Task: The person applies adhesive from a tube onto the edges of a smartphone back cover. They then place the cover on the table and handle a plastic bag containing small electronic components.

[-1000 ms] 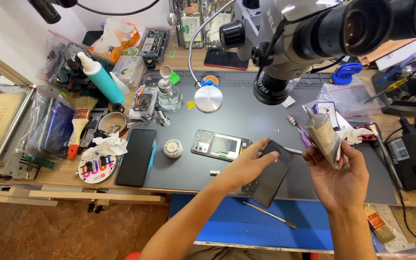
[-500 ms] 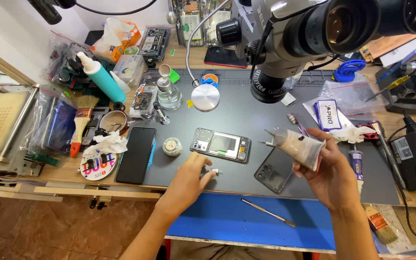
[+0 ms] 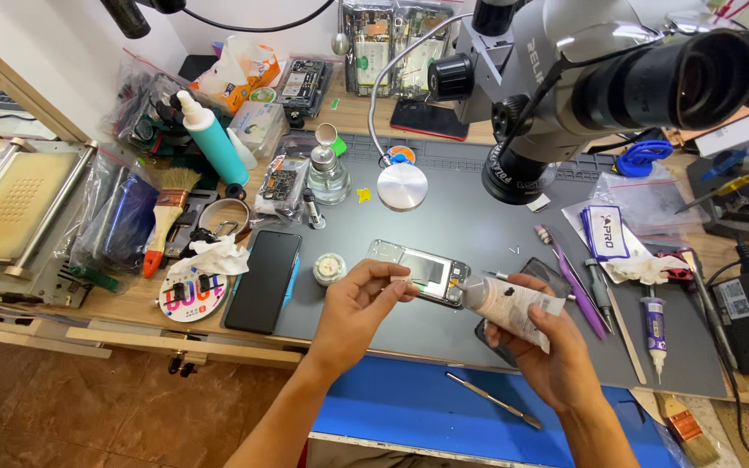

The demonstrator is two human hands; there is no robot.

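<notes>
We see two hands over the grey mat on the table (image 3: 478, 225). The right hand (image 3: 548, 351) wraps a white squeeze tube (image 3: 513, 305); its fingers are curled tight about the tube body. The tube's long axis runs left to right and a little upward to the left, with the capped end pointing at the left hand. The left hand (image 3: 357, 308) sits just left of that end, thumb and forefinger pressed together as in a pinch. Whether they grip a small part, we cannot tell; something thin may lie between them.

The opened phone frame (image 3: 418, 270) lies flat on the mat just beyond both hands, its long axis also left to right. The left fingertips reach its near edge; the tube end sits near its right corner. The left hand is the nearer of the two to the frame.

Count of items near the work:
- One opened phone frame.
- One white tube in hand.
- One dark phone back (image 3: 535, 276), partly hidden under the right hand.
- One black phone (image 3: 263, 280) face up, left of the mat centre.
- One small round tin (image 3: 329, 268) between the black phone and the frame.
- One metal spudger (image 3: 491, 400) on the blue surface below.
- One microscope (image 3: 617, 87) overhead.
</notes>
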